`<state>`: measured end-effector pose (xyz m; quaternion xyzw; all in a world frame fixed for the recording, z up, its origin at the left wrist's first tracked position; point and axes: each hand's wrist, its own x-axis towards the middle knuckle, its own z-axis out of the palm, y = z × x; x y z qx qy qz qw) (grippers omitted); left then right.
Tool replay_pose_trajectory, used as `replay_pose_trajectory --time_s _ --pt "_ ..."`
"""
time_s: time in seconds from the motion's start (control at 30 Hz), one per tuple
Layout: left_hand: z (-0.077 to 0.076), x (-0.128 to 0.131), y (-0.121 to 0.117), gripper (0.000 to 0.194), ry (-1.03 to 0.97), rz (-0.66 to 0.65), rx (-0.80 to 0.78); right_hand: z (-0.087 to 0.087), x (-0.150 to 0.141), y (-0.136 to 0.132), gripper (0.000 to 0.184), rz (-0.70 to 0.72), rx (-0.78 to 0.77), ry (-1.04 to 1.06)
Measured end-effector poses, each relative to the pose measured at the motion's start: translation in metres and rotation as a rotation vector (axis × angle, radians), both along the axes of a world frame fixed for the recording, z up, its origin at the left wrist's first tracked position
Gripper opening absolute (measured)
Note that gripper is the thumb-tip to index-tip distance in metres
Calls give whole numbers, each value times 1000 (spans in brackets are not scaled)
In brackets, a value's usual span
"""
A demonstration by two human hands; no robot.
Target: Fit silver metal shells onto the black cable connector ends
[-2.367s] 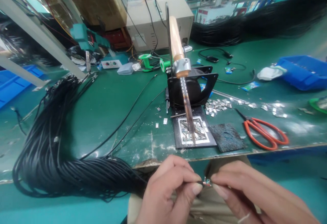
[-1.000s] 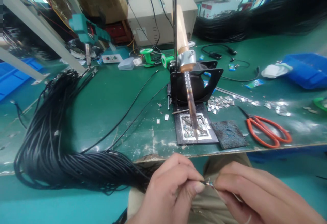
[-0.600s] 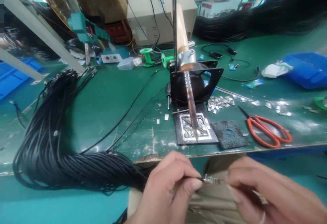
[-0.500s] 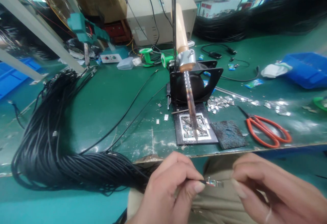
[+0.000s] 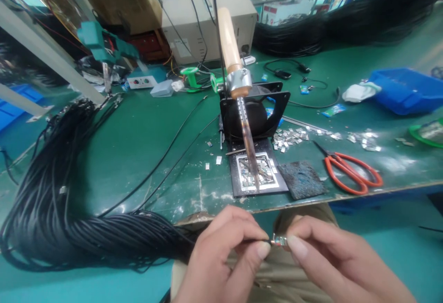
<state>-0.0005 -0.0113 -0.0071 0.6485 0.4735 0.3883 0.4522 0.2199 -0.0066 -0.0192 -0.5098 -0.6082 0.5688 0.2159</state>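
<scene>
One black cable (image 5: 267,241) with a small metal connector (image 5: 279,240) at its end, held over your lap (image 5: 277,273), just your side of the bench (image 5: 138,132) edge. Coloured wires show at the joint. Take the connector as clock centre.

Your left hand (image 5: 228,252), at 9 o'clock: thumb and forefinger pinching the cable just behind the wires. Your right hand (image 5: 335,257), toward 4: thumb and index gripping the connector's far end; the other fingers curl, partly hidden.

Outward. At 11 to 12, a white-rimmed tray (image 5: 270,186) of metal bits; a wooden-handled soldering iron (image 5: 239,84) slants down over it from a black stand (image 5: 261,123). Whether the tip touches the bits, you cannot tell. At 1, a grey-blue pad (image 5: 302,181), just beside the tray's base. Toward 2, red-handled cutters (image 5: 349,170). At 12, farther off, loose metal pieces (image 5: 290,138) scattered. At 9, a thick cable bundle (image 5: 104,236) hanging off the bench edge. Near 11, a green spool (image 5: 190,78).
</scene>
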Motion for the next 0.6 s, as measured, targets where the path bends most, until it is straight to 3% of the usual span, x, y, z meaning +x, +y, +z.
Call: replay_pose_trajectory --time_s 0.2,0.6 --pt "16 2 7 16 71 -24 -285 0 0 0 40 -49 -79 48" --pt "18 1 7 17 -18 -7 -364 5 -3 4 38 -30 -30 49"
